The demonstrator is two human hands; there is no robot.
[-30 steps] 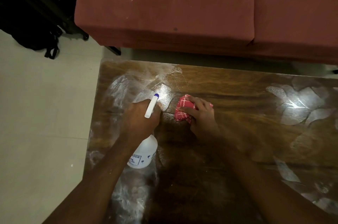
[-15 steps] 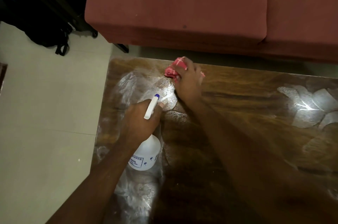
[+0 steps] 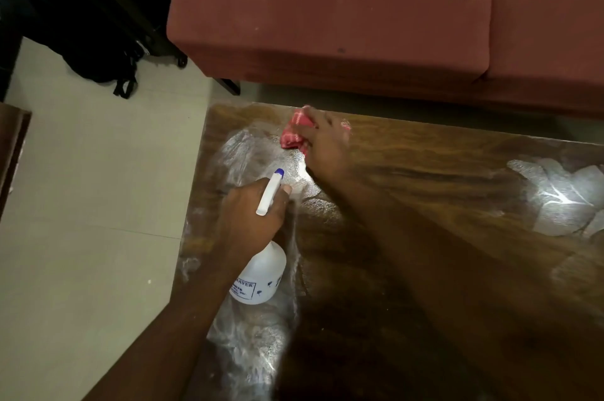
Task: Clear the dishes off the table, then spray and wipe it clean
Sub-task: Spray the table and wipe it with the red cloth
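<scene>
- Over at the left edge of the desk [image 3: 425,171], I see no dishes anywhere on the wood in view, so I judge the clearing part done; what lies beyond the frame on the right I cannot tell.
- Left hand [image 3: 251,217] is wrapped tight around the neck of the spray bottle [image 3: 261,273], index finger up by the trigger, nozzle aimed toward the far edge; the bottle hangs tilted over the desk's left side, and whether its base touches the wood I can't make out.
- Just beyond the nozzle there's a filmy, shiny wet patch [image 3: 261,152], and more sheen trails down the left edge below the bottle: spraying looks well under way here.
- Right hand [image 3: 322,142] is up at the far edge near the left corner, fingers clenched on the red cloth [image 3: 292,134], pressing it to the wood beside that patch.
- Far right, another pale streaky patch [image 3: 562,201] sits untouched; I'd say wiping still has most of the desk to cover.
</scene>
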